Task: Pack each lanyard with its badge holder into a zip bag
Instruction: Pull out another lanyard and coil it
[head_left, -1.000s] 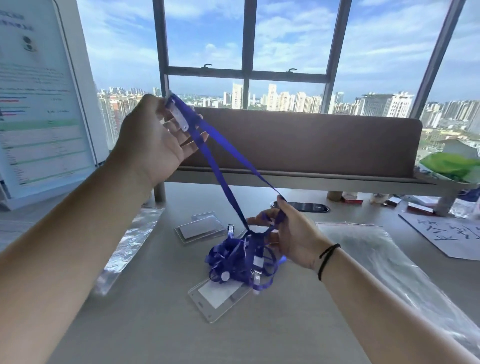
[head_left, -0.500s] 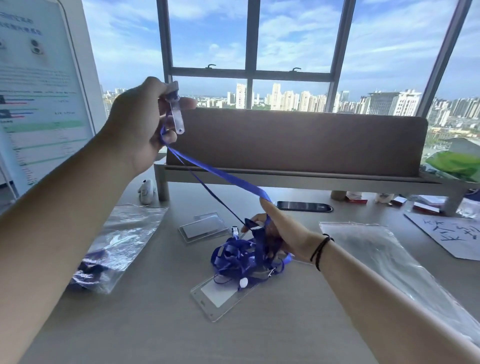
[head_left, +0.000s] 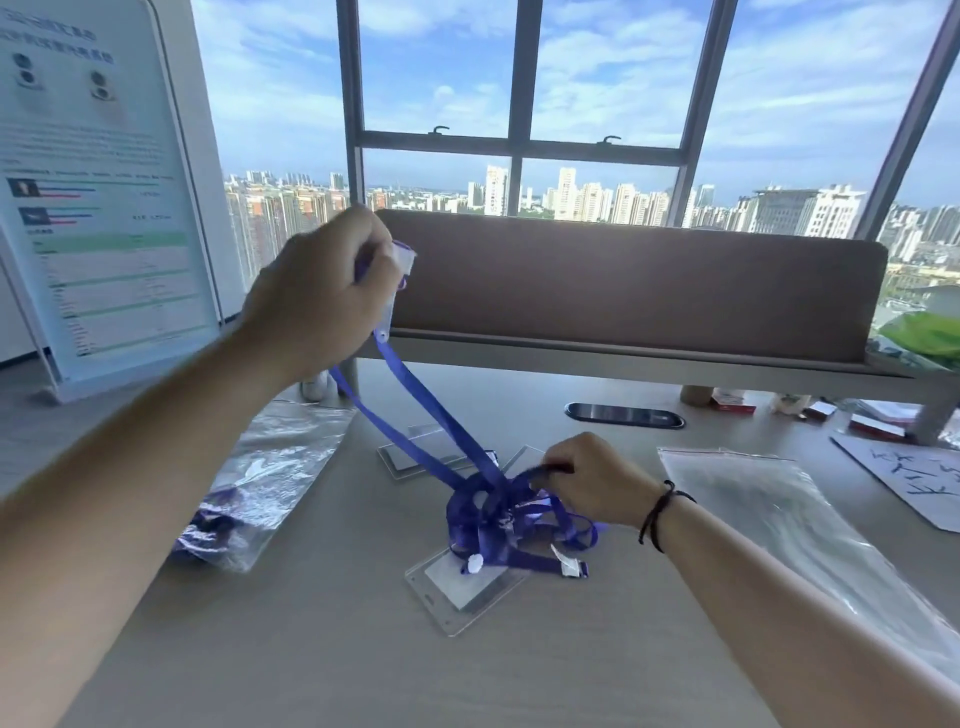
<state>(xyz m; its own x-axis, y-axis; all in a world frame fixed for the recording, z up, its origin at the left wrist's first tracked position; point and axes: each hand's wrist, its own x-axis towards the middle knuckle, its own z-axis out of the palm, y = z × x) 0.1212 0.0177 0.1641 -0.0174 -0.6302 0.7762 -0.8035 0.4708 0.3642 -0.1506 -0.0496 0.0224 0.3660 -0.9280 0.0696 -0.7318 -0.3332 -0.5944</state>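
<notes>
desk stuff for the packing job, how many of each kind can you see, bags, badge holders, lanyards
zip bags: 2, a filled bag at left and an empty bag at right
clear badge holders: 3, near, far left, and one partly hidden
blue lanyards: cannot be counted, one tangled lanyard pile
total countable: 5
</notes>
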